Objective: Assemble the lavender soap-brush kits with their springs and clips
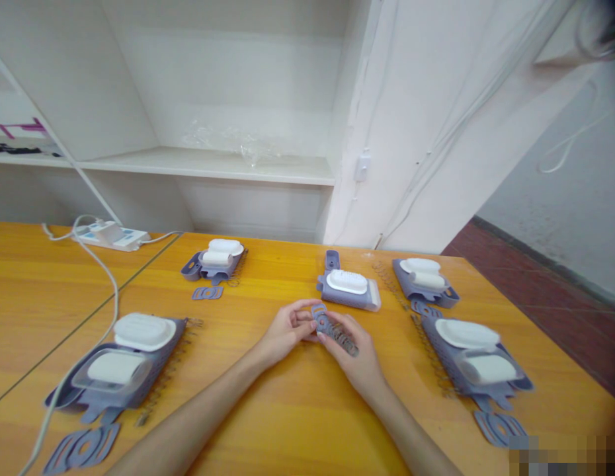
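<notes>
In the head view, my left hand point(286, 332) pinches the near end of a flat purple-grey plastic piece point(319, 316) with cut-out slots. My right hand point(356, 354) is closed on a row of small metal rings or hooks point(344, 340) lined up against that piece; whether they are threaded on it is too blurred to tell. The two hands are close together above the table. Just beyond them lies a purple-grey plastic holder point(354, 299) with a white oval part point(346, 282) on top and a small purple-grey cup point(332, 259) behind it.
Similar holder sets lie at the left front point(161, 367), left back point(235, 266), right back point(404, 281) and right front point(441, 350), with rows of metal hooks point(161, 383) alongside. A white cable point(114, 297) runs from a power strip point(131, 239). White shelving point(208, 165) stands behind the wooden table point(268, 423).
</notes>
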Available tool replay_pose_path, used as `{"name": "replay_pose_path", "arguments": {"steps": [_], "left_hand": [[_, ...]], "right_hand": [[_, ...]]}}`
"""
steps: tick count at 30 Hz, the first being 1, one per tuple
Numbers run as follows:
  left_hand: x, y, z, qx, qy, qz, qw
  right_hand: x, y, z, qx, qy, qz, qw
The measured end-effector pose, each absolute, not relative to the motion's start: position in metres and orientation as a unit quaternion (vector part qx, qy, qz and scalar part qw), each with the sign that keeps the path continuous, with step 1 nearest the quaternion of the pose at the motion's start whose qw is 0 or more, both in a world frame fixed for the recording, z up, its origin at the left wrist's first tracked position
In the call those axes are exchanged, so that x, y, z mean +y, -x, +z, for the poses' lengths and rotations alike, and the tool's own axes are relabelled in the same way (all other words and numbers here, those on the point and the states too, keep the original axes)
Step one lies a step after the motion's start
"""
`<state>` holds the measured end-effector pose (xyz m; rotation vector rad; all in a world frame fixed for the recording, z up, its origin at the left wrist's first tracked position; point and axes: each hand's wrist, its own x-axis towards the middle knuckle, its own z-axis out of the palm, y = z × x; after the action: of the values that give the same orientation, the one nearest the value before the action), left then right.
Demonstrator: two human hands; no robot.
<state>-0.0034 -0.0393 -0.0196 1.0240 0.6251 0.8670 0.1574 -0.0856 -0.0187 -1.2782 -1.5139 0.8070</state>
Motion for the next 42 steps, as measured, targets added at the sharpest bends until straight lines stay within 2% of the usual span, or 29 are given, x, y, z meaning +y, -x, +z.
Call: {"name": "replay_pose_path", "arguments": {"steps": [11,24,42], "left_hand": [[-0.043,-0.003,-0.012,0.335,-0.508,0.434,0.665],[-0.043,-0.001,-0.015,0.331,-0.5,0.417,0.683],[-0.045,-0.002,-0.015,0.336,-0.543,0.421,0.644]], "right_hand": [[-0.083,-0.159,-0.029,-0.619,0.51,0.336,0.495],[-0.086,-0.16,-0.025,-0.638,0.519,0.313,0.475],[-0.087,-0.156,-0.022,-0.635,0.535,0.282,0.481]]}}
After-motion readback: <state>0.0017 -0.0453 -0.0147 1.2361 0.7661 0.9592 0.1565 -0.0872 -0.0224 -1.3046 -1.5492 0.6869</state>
